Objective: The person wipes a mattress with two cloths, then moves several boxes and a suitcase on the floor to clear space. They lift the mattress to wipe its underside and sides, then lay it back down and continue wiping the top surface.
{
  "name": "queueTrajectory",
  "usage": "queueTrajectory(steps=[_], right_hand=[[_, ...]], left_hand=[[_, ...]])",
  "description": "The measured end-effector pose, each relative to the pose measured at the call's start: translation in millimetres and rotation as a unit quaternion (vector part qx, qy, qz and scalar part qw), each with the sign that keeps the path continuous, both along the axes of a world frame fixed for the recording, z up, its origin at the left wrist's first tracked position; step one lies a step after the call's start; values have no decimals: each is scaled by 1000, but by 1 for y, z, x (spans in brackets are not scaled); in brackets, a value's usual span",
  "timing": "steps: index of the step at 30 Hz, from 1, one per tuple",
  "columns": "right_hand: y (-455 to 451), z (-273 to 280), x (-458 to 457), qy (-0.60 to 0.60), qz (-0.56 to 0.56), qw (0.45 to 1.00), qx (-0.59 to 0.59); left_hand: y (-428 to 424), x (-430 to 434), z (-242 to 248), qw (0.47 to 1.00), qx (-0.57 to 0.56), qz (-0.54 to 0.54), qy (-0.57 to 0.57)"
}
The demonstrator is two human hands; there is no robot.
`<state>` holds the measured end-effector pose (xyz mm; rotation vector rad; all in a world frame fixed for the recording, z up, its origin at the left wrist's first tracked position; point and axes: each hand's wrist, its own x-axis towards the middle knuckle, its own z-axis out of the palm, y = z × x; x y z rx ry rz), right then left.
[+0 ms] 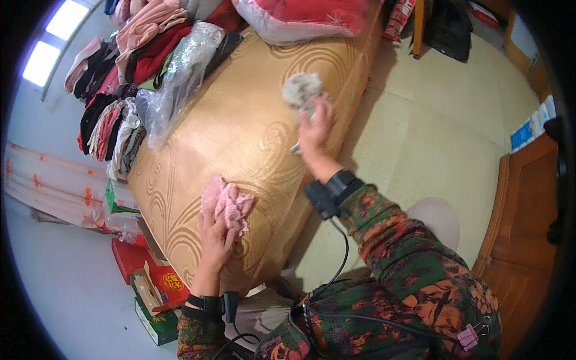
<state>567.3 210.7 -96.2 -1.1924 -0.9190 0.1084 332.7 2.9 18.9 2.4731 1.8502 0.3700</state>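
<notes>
My left hand (215,238) rests on the near end of a gold patterned mattress (216,139), its fingers on a crumpled pink cloth (227,202). Farther along, by the mattress's right edge, my right hand (316,128) holds a greyish-white cloth (302,90) against the surface; hand and cloth are slightly blurred. The fingers of both hands are partly hidden by the cloths. A dark strap with a small device and a cable sits on each wrist.
Folded clothes (150,49) and a clear plastic bag (173,85) line the mattress's left side. A red and white bundle (310,18) lies at its far end. Open boxes (155,288) stand lower left. Tiled floor (405,121) and a wooden door (517,216) are at right.
</notes>
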Motion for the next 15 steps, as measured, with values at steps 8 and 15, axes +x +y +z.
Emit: queueTrajectory(steps=[8, 15], right_hand=[[-107, 20, -43, -159, 157, 971, 81], [-56, -12, -10, 94, 81, 979, -163]], left_hand=[[-7, 1, -15, 994, 96, -34, 48], [-9, 4, -16, 994, 107, -17, 17]])
